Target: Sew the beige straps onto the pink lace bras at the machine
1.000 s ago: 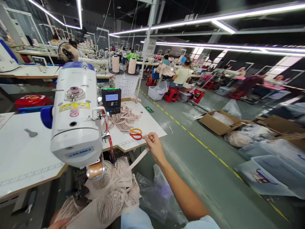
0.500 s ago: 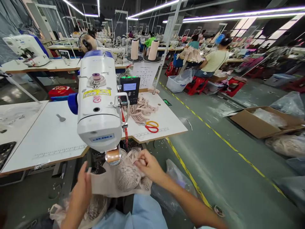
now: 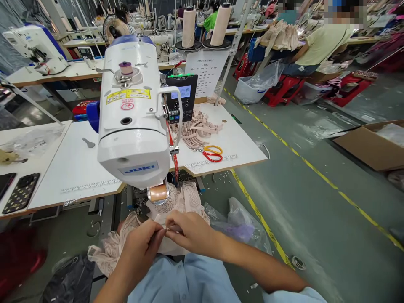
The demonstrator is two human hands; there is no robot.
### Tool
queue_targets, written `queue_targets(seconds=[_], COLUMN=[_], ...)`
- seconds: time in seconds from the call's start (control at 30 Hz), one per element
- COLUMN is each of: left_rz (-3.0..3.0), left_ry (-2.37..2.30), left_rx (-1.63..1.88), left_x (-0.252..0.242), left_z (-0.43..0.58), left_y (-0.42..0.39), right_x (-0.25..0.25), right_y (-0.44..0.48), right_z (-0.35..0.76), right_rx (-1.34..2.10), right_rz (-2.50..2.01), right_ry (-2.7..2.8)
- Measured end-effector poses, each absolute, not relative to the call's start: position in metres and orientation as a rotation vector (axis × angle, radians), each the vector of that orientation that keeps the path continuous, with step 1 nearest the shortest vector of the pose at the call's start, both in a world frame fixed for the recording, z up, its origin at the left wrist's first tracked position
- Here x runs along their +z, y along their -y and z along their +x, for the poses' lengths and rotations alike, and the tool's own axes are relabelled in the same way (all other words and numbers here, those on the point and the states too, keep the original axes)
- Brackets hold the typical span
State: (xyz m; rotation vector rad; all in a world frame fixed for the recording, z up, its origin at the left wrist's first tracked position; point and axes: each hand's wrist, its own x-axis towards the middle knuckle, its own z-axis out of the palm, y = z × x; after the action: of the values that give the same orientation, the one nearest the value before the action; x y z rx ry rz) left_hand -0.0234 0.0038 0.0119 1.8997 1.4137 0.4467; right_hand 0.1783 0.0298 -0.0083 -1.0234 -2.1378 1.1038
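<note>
A beige lace bra [image 3: 189,201] hangs below the sewing machine head [image 3: 132,151], over my lap. In front of it my left hand [image 3: 143,240] and my right hand [image 3: 189,233] meet fingertip to fingertip. Both are closed in a pinch on a small pale part of the bra, mostly hidden by the fingers. A narrow pale strip stands up just above the left fingertips. More beige lace fabric [image 3: 109,250] lies bunched to the left of my left wrist.
Scissors [image 3: 213,153] with red and yellow handles lie on the white table [image 3: 243,147], near a pile of beige straps [image 3: 198,130]. A control panel [image 3: 181,97] stands behind. Left are a phone [image 3: 22,193] and a grey tool [image 3: 89,143]. A seated co-worker [image 3: 325,46] is at right.
My left hand has moved right and up to meet my right hand, which has come slightly down and left. Both now pinch together in front of the bra. The view has tilted down.
</note>
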Motion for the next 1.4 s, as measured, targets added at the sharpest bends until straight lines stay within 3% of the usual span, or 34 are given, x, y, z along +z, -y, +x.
queue_targets(seconds=[0.17, 0.4, 0.7, 0.93, 1.17, 1.3, 1.4], left_rz=[1.939, 1.870, 1.970, 1.933, 1.871, 1.891, 1.871], left_ry=[-1.444, -1.390, -1.323, -1.287, -1.395, -1.416, -1.406], left_rx=[0.534, 0.465, 0.417, 0.538, 0.242, 0.037, 0.025], left_x=[0.005, 0.009, 0.026, 0.026, 0.037, 0.039, 0.038], left_z=[-0.021, -0.037, -0.041, -0.047, -0.041, -0.035, -0.032], left_y=[-0.001, -0.008, -0.006, -0.005, -0.011, -0.021, -0.027], right_x=[0.000, -0.024, -0.006, -0.012, -0.014, -0.025, -0.031], right_y=[-0.038, -0.050, -0.044, -0.039, -0.026, -0.022, -0.023], right_z=[0.183, 0.186, 0.175, 0.169, 0.162, 0.158, 0.156], right_rx=[1.267, 1.679, 1.048, 0.824, 0.361, 0.338, 0.513], right_rz=[-0.989, -1.126, -0.510, -0.438, -0.519, -0.540, -0.600], right_ry=[2.084, 1.434, 2.320, 2.429, 2.575, 2.557, 2.434])
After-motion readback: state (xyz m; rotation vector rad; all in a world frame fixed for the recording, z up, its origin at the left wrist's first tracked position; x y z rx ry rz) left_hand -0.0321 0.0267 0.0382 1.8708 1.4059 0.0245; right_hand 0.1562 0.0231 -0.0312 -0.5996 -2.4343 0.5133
